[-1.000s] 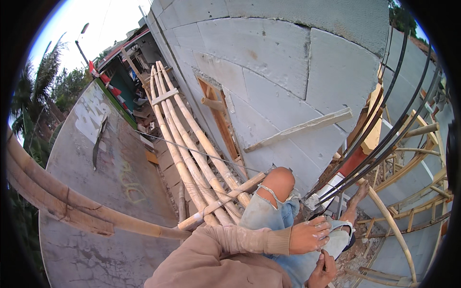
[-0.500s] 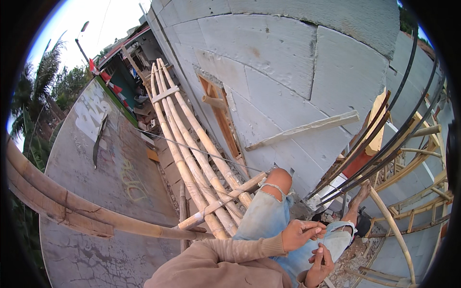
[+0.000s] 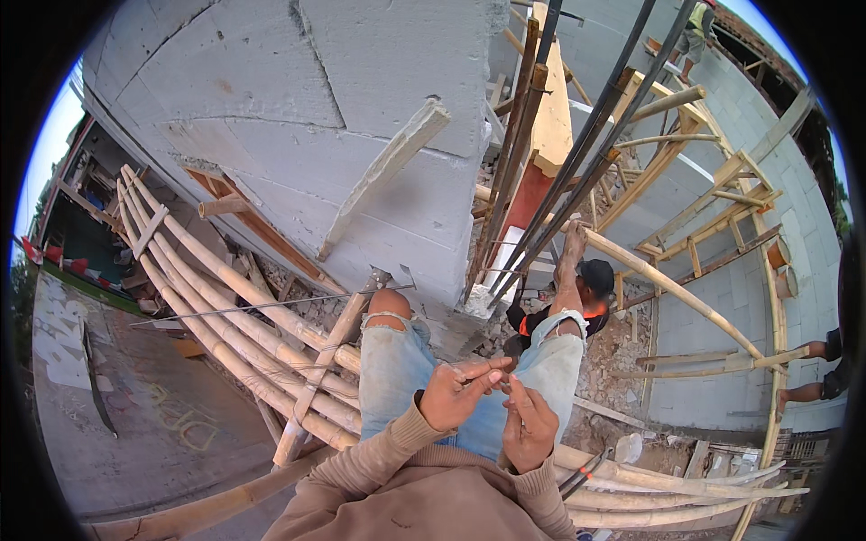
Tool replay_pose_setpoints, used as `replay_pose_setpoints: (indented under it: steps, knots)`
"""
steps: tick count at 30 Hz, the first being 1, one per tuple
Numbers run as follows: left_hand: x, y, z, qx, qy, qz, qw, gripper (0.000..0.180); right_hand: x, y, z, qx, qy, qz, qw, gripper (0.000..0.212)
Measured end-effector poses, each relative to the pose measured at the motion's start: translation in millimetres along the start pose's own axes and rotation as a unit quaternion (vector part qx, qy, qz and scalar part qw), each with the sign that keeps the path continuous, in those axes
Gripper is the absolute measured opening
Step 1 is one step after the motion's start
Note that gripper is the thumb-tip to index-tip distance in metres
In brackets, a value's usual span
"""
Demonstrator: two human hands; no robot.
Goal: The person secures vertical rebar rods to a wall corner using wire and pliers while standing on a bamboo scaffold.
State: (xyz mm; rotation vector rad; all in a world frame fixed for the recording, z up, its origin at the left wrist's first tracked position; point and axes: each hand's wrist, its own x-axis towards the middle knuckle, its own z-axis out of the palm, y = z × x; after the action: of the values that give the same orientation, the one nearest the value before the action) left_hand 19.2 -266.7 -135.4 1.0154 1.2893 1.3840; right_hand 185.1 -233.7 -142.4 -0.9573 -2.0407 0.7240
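Head view: two hands, left hand (image 3: 456, 395) and right hand (image 3: 528, 426), fingers pinched on one thin wire (image 3: 487, 377).

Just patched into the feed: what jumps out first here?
Two bare hands, the left hand and right hand, meet at bottom centre over knees in torn jeans. Above rises a grey block wall, bamboo poles slanting at left, and dark steel bars leaning right of centre.

Thin wire (image 3: 271, 307) — long, grey, straight; runs nearly level across the bamboo poles from the far left toward the knees, its near stretch coming in at the fingertips. Held there between both hands — left hand (image 3: 456, 394) pinching with fingers extended, right hand (image 3: 529, 424) curled just beside, almost touching.
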Motion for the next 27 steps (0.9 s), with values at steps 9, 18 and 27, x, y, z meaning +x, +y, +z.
replay_pose_setpoints:
  steps: [9, 18, 27]
  knots:
    - [2, -19, 11, -0.005, -0.005, -0.024, 1.000, 0.022, -13, 8, -3, 0.077, -0.027, 0.081, 0.993, 0.036]
    - [8, -33, 14, -0.130, 0.077, -0.045, 0.987, 0.037, -8, 10, -2, 0.182, -0.057, 0.216, 0.958, 0.025]
    - [12, -38, 9, -0.067, 0.057, -0.043, 0.995, 0.043, 4, 14, 11, 0.067, 0.050, 0.111, 0.990, 0.027]
